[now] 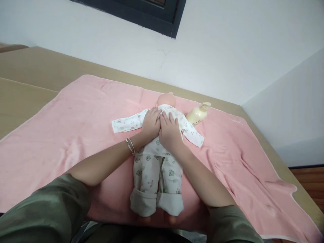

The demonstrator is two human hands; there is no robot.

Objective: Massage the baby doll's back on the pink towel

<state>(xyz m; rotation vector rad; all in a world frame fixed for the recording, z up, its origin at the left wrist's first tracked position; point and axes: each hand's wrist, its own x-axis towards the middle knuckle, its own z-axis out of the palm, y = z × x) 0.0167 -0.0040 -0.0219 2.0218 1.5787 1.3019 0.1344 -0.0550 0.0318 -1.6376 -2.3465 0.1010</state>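
A baby doll [158,143] in white printed pajamas lies on a pink blanket [83,135], its head at the far side and its feet toward me. Both its sleeves are spread outward, and the trouser cuffs are folded up. My left hand [151,124] rests flat on the upper body, fingers stretched toward the shoulder. Beside it, my right hand [170,131] lies flat on the same shirt with its fingers slightly apart. The two hands touch near the middle of the chest area. Whether the doll lies face up or face down I cannot tell.
A cream pump bottle [197,114] stands tilted in view just right of the doll's shoulder. The blanket covers much of a tan table [32,67], which meets a white wall [215,50]. A dark window frame [162,20] is set in the wall above.
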